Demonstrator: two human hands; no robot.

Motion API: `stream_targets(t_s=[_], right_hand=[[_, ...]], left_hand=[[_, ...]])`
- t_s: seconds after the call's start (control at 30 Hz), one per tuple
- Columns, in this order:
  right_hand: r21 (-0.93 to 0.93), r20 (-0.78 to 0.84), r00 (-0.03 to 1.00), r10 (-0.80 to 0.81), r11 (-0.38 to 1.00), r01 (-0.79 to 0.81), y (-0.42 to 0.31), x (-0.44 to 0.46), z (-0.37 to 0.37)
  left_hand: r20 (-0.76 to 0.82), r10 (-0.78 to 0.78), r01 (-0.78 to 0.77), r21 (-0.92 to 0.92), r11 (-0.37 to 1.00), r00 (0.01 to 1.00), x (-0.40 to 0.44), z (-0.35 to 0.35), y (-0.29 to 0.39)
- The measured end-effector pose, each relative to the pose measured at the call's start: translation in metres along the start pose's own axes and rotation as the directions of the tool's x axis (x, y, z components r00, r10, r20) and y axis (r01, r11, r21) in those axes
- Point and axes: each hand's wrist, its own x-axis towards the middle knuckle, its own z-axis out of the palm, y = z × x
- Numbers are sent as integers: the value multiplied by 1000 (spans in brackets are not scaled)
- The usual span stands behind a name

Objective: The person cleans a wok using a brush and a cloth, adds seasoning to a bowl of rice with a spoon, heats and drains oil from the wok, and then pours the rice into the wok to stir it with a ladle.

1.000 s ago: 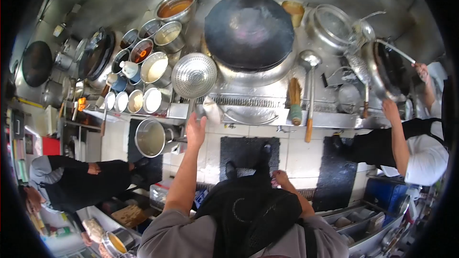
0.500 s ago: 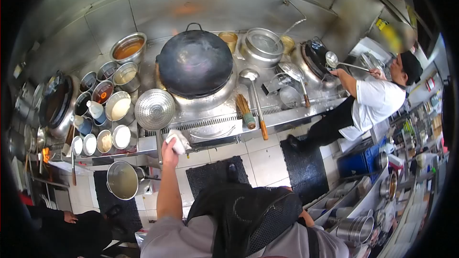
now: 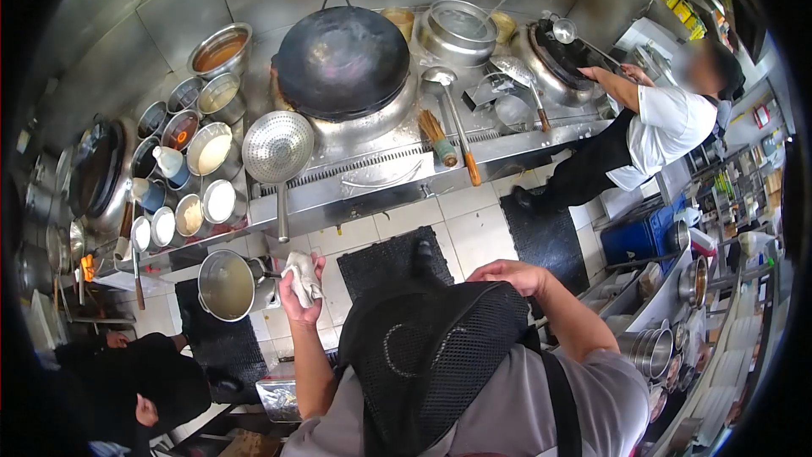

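My left hand (image 3: 306, 309) is closed around a crumpled white cloth (image 3: 301, 280), held over the floor just in front of the stove edge. Close by on the left is a steel pot (image 3: 227, 285) of cloudy liquid. Beyond the cloth, a perforated strainer (image 3: 277, 145) rests on the counter, its handle sticking out past the edge. My right hand (image 3: 512, 274) is in front of my body with its fingers bent together; the black mesh cap (image 3: 448, 347) hides part of them, and I cannot make out what they hold.
A large black wok (image 3: 342, 63) sits on the range. A ladle (image 3: 457, 123) and a bamboo brush (image 3: 437, 137) lie beside it. Seasoning containers (image 3: 211, 148) crowd the left. At right a co-worker (image 3: 672, 131) holds a ladle at another wok; another person (image 3: 135, 389) is at lower left.
My left hand has drawn back from the counter edge toward me with the cloth. My right hand has come up in front of my body. The view has shifted slightly.
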Motion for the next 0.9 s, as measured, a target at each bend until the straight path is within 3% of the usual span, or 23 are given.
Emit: stream_targets(t_s=[0.13,0.17,0.23,0.37,0.53,0.67,0.73,0.9], right_hand=[[1,154,988,-15,1000,15,-16,18,25],[-11,163,986,-21,1000,23,-21,21,27],[82,277,959,-68,996,47,-23,20,32],[57,289,954,-74,997,60,-36,13,46],[-48,412,899,-150,981,186,-70,13,78],[-139,431,889,-154,962,234,-98,21,111],[-339,499,866,-36,911,233,-109,31,123],[-411,589,807,-46,843,347,-118,52,155]], left_hand=[[23,51,-51,0,999,998,-26,-4,1],[35,16,-13,-88,996,999,-32,-18,3],[34,24,-21,-87,996,999,-37,-26,4],[-19,16,-17,-36,999,1000,-35,-17,7],[-39,-3,5,50,999,999,-18,3,8],[71,-64,63,21,998,995,-5,9,2],[129,-76,74,23,997,989,2,12,0],[183,-110,106,31,994,977,10,37,-5]])
